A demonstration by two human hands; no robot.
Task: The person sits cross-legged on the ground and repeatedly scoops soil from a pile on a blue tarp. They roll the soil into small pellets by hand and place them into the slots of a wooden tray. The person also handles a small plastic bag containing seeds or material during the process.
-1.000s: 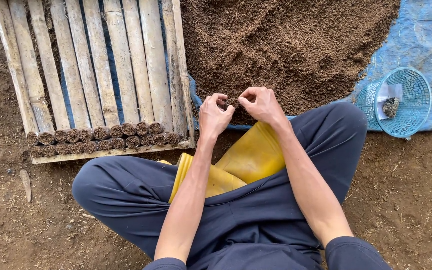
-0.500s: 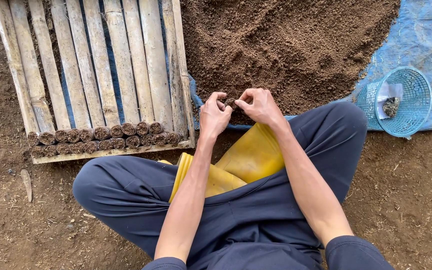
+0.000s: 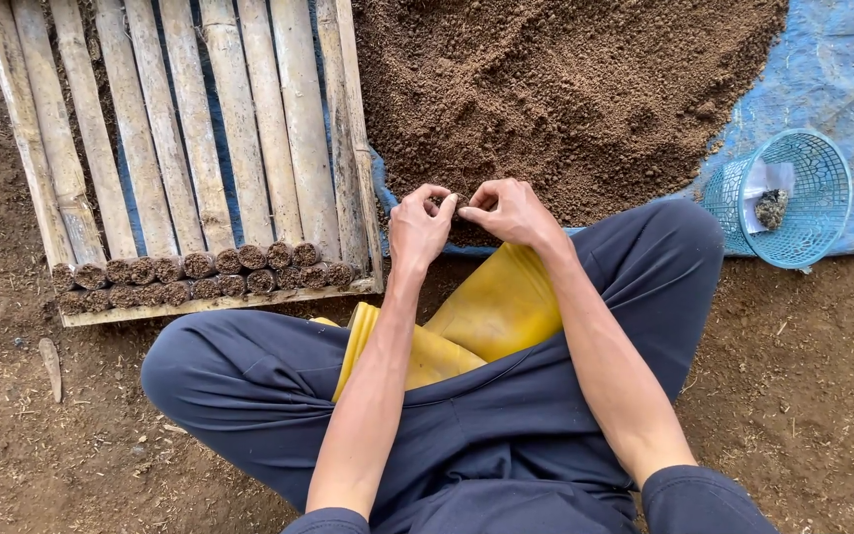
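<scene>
My left hand [image 3: 417, 229] and my right hand [image 3: 511, 212] meet at the near edge of a big heap of brown soil [image 3: 565, 89]. Between the fingertips of both hands sits a small soil-filled roll [image 3: 452, 206], mostly hidden by the fingers. To the left lies a bamboo slat tray [image 3: 180, 129]. Along its near edge stand two rows of several finished soil-filled rolls [image 3: 200, 275], packed side by side.
I sit cross-legged in dark trousers [image 3: 506, 415] with yellow rubber boots [image 3: 491, 316] tucked under me. A blue tarp [image 3: 842, 69] lies under the soil heap. A light blue mesh basket [image 3: 788, 203] holding paper and a dark clump rests at right. Bare earth surrounds everything.
Both hands have shifted slightly and closed tighter around the small roll, so less of it shows now. The view has moved a little.
</scene>
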